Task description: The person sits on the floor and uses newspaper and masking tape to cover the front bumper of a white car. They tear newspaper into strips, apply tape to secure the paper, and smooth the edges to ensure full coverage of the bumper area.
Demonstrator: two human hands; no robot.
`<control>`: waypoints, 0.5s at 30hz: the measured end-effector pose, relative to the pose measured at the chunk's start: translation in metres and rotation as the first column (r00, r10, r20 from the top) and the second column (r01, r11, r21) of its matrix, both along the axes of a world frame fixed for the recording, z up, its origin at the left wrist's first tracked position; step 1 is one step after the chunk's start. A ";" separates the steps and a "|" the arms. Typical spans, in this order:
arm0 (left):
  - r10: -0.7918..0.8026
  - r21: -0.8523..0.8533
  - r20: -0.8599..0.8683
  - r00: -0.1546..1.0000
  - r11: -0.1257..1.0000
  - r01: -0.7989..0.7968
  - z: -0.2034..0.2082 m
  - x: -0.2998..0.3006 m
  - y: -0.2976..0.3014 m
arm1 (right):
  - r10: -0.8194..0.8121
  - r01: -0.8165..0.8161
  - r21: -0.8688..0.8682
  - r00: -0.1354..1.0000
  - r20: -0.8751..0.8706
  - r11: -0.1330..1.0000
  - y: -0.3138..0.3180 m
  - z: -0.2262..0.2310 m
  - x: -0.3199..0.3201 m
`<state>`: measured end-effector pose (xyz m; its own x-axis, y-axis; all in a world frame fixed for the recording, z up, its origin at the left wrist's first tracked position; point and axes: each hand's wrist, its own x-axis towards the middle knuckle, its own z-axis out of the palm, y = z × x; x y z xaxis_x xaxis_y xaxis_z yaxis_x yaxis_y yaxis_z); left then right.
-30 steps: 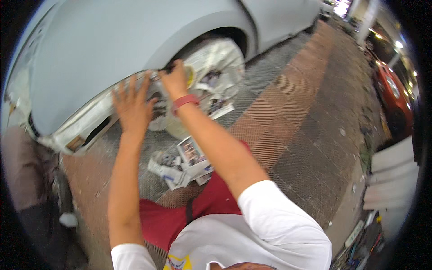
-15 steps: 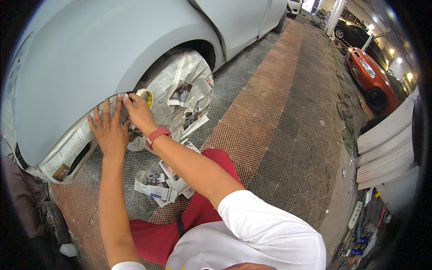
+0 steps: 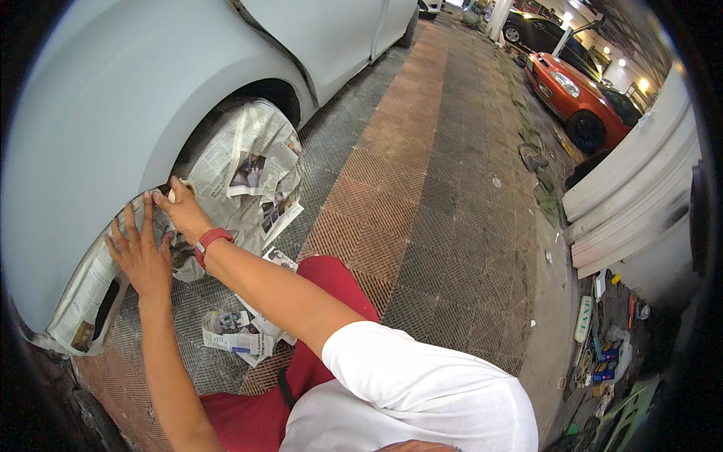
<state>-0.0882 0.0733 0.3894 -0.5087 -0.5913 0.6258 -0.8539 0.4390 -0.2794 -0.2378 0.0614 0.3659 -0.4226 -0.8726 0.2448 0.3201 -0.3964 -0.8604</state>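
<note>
A pale grey car body [image 3: 98, 113] fills the left side, its lower bumper edge lined with newspaper [image 3: 83, 301]. My left hand [image 3: 144, 256] lies with fingers spread on that newspaper, just below the painted edge. Close beside it, at the corner of the wheel arch, my right hand [image 3: 184, 215] is closed around a roll of masking tape [image 3: 188, 186], mostly hidden by my fingers. Its thumb and fingertips are at the paper's upper edge, near my left fingertips. Crumpled newspaper covers the wheel [image 3: 226, 158] just right of my right hand.
Loose newspaper sheets [image 3: 237, 335] lie on the ribbed tile floor [image 3: 361, 196] by my knee. White corrugated panels [image 3: 640, 181] stand at the right, with assorted clutter [image 3: 606, 361] below them. An orange car [image 3: 576, 98] and a black car [image 3: 538, 34] are parked farther back.
The view has shifted, so the scene sits farther left and lower. My right hand has turned, and the tape roll beside it is now mostly hidden. My left hand stays spread on the paper.
</note>
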 end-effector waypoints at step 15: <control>-0.044 -0.025 -0.003 0.999 0.999 0.044 0.000 0.003 -0.002 | -0.101 0.132 0.220 0.984 -0.148 0.967 -0.015 0.001 -0.001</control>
<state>-0.0851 0.0718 0.3894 -0.5319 -0.5527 0.6416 -0.8349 0.4691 -0.2880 -0.2390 0.0464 0.3665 -0.5015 -0.8585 0.1068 0.1588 -0.2128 -0.9641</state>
